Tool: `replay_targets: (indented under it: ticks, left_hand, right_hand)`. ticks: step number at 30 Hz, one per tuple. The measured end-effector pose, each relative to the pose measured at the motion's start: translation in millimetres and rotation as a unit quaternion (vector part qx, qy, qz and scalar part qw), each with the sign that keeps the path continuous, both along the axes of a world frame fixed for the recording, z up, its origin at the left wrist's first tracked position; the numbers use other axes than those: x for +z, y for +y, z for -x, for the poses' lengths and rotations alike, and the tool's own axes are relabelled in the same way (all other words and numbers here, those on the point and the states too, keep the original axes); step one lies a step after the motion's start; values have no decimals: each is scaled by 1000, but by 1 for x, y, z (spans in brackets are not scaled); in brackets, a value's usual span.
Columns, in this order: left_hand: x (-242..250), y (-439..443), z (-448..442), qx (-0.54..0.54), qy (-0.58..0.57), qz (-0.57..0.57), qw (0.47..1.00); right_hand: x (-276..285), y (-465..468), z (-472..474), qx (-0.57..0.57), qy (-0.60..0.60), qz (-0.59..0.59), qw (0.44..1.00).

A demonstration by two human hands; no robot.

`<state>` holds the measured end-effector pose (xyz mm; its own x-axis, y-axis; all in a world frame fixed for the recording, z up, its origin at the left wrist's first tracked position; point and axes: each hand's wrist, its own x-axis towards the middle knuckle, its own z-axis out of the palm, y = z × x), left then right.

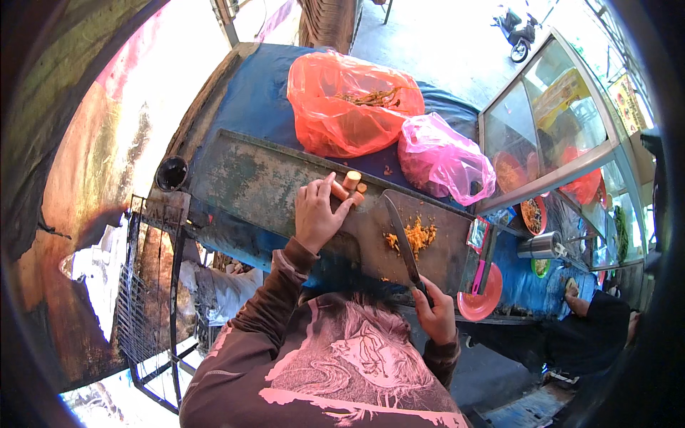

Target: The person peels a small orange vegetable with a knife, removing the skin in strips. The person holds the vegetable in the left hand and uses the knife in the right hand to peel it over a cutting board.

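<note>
My left hand point(319, 214) rests on a long, worn metal tray point(257, 171). Its thumb and index finger close around a carrot piece point(339, 190). Beside the fingertips stands a thick carrot chunk point(351, 180) with its pale cut face up, and smaller cut pieces lie close by. In my right hand point(436, 313) is the dark handle of a long kitchen knife point(402, 235). The blade points away from me and crosses a heap of finely chopped orange carrot point(423, 235) on the cutting surface point(374, 251).
Behind the tray sit an orange plastic bag point(342, 123) of stems and a pink plastic bag point(444, 155). To the right are a peeler with a pink handle point(478, 277), a pink plate point(489, 299), a glass display case point(546, 117) and a metal cup point(538, 246). Another person's arm point(580, 305) reaches in.
</note>
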<state>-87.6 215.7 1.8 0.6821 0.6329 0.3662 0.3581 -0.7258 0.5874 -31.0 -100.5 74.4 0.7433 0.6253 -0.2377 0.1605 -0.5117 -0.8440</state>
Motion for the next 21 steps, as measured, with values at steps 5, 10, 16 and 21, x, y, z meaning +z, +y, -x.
replay_targets:
  ticks: [5, 10, 16, 21]
  left_hand:
    - [-4, 8, -3, -39, -50, 77, 995]
    - [2, 16, 9, -31, -175, 222, 959]
    - [21, 5, 34, -183, -274, 634, 700]
    - [26, -21, 42, -273, -306, 726, 552]
  right_hand:
    - [-10, 4, 11, -35, 9, -16, 999]
    - [-19, 11, 23, -65, 31, -50, 996]
    - [-22, 39, 28, -81, 123, -203, 968]
    - [-29, 72, 29, -30, -48, -256, 965]
